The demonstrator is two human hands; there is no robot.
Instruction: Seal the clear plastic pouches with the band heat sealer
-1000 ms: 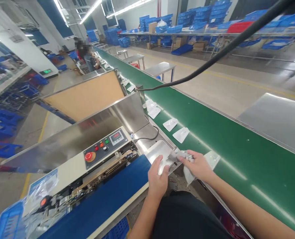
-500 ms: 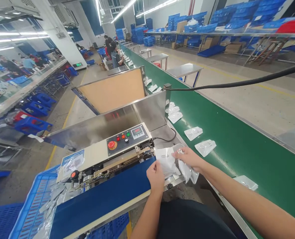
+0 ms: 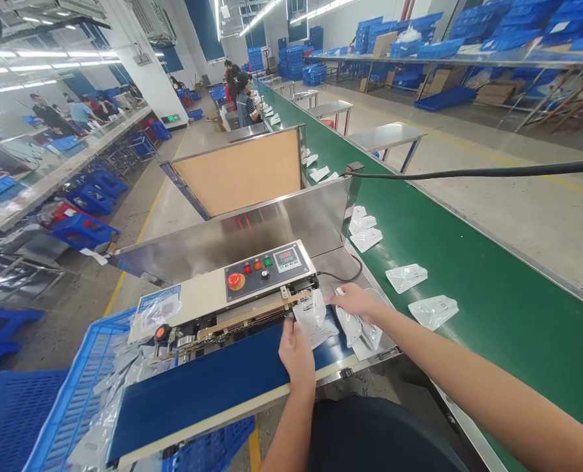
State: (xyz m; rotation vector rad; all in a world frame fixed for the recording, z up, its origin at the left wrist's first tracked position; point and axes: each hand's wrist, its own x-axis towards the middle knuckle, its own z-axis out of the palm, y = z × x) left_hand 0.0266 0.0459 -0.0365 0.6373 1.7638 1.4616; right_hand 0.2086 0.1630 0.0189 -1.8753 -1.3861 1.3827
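The white pouch (image 3: 312, 316) has just shifted leftward to the machine (image 3: 262, 278); my left hand (image 3: 297, 354) pinches its left edge. My right hand (image 3: 354, 300), closed on more pouches (image 3: 351, 326), has parted from it, apparently leaving my left to guide.

We stand beside a long, flat, green conveyor belt (image 3: 492, 308). On it we see two separate white plastic pouches (image 3: 433, 312) near us and an overlapping cluster of white pouches (image 3: 365, 236) farther along. On the smooth, dark-blue machine belt (image 3: 198, 393), at least one glossy white plastic pouch (image 3: 312, 314) rests near the conveyor end. Our slotted, bright-blue plastic crate (image 3: 78, 364) holds a loose heap of silvery-white pouches (image 3: 102, 419).
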